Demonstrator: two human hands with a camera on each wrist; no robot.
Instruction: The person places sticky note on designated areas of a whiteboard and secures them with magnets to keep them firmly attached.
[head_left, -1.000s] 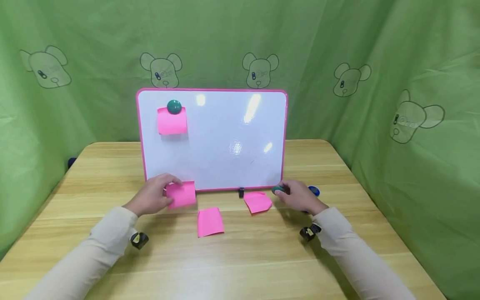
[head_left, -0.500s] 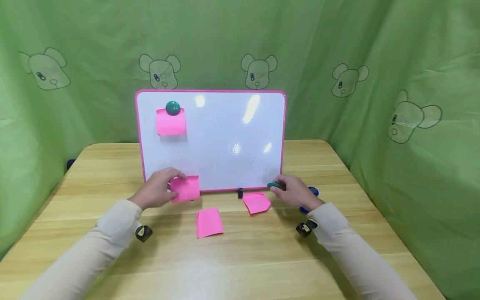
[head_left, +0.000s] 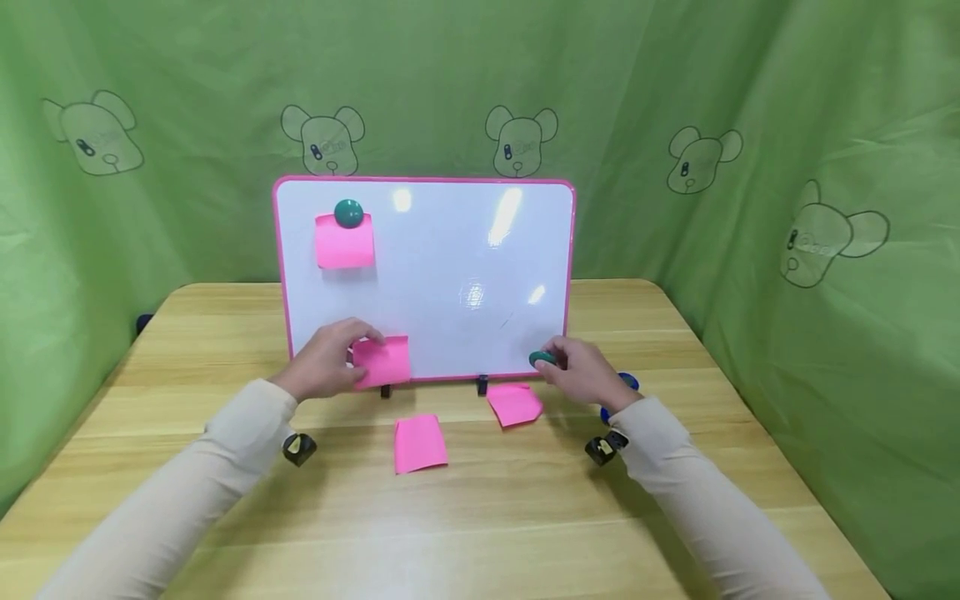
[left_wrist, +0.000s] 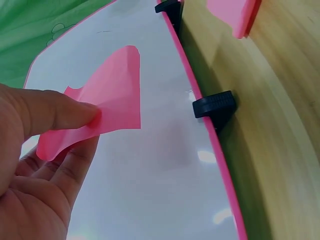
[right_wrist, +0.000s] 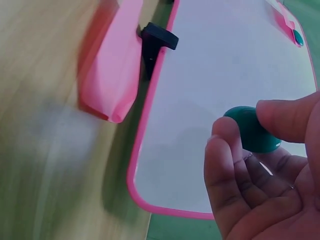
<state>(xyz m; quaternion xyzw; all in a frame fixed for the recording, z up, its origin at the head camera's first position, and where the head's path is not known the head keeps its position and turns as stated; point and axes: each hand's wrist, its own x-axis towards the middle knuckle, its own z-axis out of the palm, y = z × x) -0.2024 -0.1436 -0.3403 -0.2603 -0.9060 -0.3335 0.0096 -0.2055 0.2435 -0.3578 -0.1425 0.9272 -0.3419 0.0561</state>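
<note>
Square pink paper note [head_left: 392,362] is pinched by left hand [head_left: 322,362] at pink-framed whiteboard [head_left: 435,275] lower left; well apart, round green magnet [right_wrist: 251,129] is pinched by right hand [head_left: 585,372], lower right.

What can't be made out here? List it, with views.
Head: lower left corner of board, behind left hand.
Head: full shape of blue objects, behind right hand.
Head: fine marks on mice, too small.
Left wrist: rest of loose note, cut off by frame's top edge.
</note>
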